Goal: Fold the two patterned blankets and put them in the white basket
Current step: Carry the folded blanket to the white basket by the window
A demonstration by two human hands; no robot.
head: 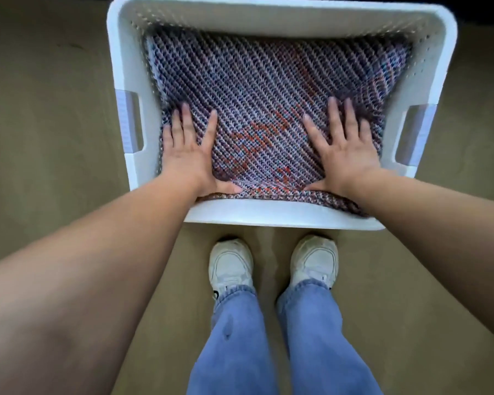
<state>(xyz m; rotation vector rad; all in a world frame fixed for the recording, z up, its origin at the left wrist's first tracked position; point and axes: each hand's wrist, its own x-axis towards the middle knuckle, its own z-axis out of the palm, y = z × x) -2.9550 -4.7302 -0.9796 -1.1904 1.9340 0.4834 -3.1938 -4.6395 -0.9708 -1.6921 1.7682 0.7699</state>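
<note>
Both hands, left [187,155] and right [344,151], flat and spread, no grip, pressing folded patterned blanket [257,95] inside white basket [268,213] on floor. Near edge riding over front rim; uneven pressure could leave it bulging out.

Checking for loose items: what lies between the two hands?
Only the folded patterned blanket, orange patches showing, between left hand and right hand; head view.
</note>
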